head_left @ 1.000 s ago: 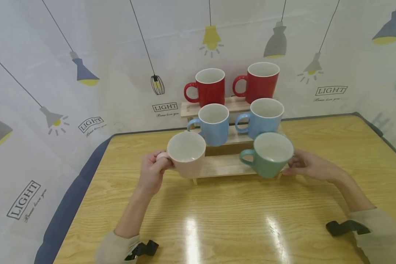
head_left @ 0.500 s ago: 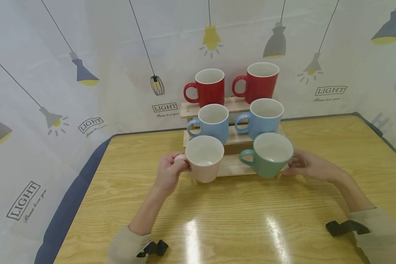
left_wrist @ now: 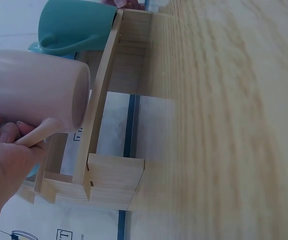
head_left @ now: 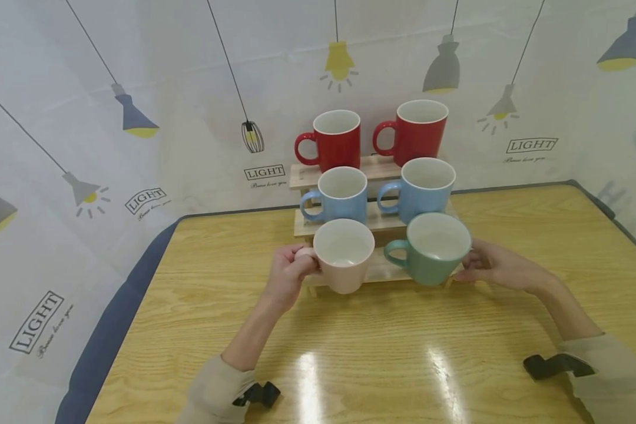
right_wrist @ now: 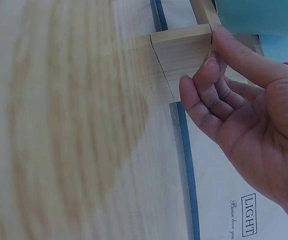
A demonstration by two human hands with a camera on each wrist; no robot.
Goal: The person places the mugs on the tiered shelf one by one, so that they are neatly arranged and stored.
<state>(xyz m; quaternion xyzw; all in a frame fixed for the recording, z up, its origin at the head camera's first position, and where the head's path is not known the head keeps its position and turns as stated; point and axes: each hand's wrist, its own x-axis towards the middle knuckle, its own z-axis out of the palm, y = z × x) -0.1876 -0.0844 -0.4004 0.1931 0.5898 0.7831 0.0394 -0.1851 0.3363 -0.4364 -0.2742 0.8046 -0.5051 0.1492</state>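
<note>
My left hand (head_left: 288, 274) grips the handle of a pale pink mug (head_left: 344, 265) at the left part of the lowest step of a wooden rack (head_left: 384, 268). In the left wrist view, the pink mug's base (left_wrist: 81, 95) is right by the step's front edge; whether it touches is unclear. A green mug (head_left: 437, 250) stands on the same step to the right, its handle pointing left. My right hand (head_left: 500, 265) holds the rack's right end, thumb at the step's corner and other fingers curled (right_wrist: 206, 75); some fingertips are hidden.
Two light blue mugs (head_left: 344, 197) stand on the middle step, and two red mugs (head_left: 421, 132) on the top one. All handles point left. A lamp-patterned curtain (head_left: 191, 88) hangs behind the wood-grain table (head_left: 381, 353).
My left hand has carried the pink mug rightward, from beyond the rack's left end to over the lowest step, closer to the green mug. My right hand stays where it was.
</note>
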